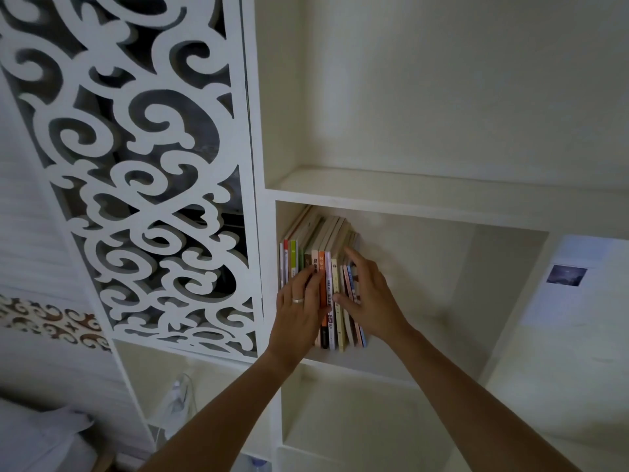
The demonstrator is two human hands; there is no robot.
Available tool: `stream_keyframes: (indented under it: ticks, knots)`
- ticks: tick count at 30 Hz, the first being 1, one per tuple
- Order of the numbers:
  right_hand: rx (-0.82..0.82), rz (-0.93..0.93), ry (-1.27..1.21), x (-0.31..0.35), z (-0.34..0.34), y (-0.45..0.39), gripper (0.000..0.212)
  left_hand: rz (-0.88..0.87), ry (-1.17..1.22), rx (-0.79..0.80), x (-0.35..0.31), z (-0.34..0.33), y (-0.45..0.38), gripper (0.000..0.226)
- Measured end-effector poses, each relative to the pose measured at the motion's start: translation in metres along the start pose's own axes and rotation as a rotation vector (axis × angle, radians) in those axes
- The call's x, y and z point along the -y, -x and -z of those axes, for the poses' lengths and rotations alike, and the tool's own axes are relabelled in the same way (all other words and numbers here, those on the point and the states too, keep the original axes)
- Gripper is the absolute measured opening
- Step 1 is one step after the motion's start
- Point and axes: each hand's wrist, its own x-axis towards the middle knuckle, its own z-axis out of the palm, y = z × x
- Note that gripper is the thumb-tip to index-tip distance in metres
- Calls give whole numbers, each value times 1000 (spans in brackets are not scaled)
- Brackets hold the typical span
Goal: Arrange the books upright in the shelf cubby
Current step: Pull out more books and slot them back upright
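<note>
A row of several thin books (327, 267) stands upright at the left end of a white shelf cubby (442, 301), spines toward me, leaning slightly. My left hand (299, 308), with a ring on one finger, lies flat against the spines of the left books. My right hand (369, 298) presses against the right side of the row, fingers spread along the outermost book, thumb on a spine. Neither hand is closed around a book.
The cubby's right part holds nothing. Another cubby (425, 97) lies above and one (357, 410) below. A white scroll-cut panel (146, 165) stands to the left. A small photo (566, 274) hangs on the wall at right.
</note>
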Motion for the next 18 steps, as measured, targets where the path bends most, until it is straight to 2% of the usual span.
stream_keyframes:
  ticks: [4,9,13,18]
  knots:
    - [68,32,50,6,7,-6,98,40,87,-9,-1,14,-18,76]
    - [143,-8,18,5,15,-11,101,-22,193,99,5,35,-41,84]
    - [158,-33,26,7,15,-13,103,-23,226,88,5,41,-48,68]
    - [138,-46,18,8,12,-9,103,98,357,102,-5,45,-50,58]
